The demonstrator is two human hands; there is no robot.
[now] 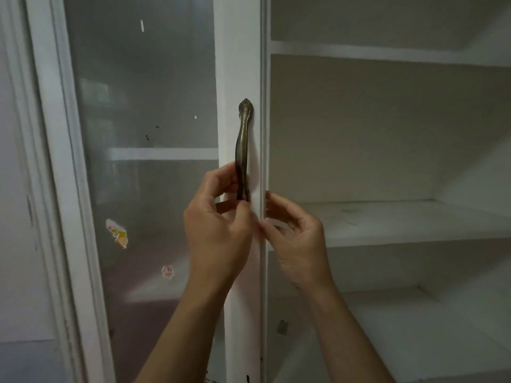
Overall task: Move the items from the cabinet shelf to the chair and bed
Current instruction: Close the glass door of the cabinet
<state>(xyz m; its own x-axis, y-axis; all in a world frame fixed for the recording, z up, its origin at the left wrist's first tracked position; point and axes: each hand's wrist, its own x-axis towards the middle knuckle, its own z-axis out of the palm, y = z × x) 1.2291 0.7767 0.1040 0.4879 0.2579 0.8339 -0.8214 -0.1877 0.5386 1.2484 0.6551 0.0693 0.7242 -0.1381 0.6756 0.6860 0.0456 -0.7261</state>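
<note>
A white cabinet door (237, 64) with a glass pane fills the left half of the head view. Its bronze handle (242, 142) runs upright near the door's right edge. My left hand (218, 225) grips the lower end of that handle, fingers curled round it. My right hand (298, 239) is just right of the door's edge, fingers curled, fingertips at the edge; whether it pinches the edge I cannot tell. To the right the cabinet stands open, with bare white shelves (387, 225). No items show on them.
Two small stickers (117, 233) cling to the glass pane. A higher shelf (387, 53) and a lower shelf (401, 313) also show in the open right side. A white wall panel (16, 217) borders the door on the left.
</note>
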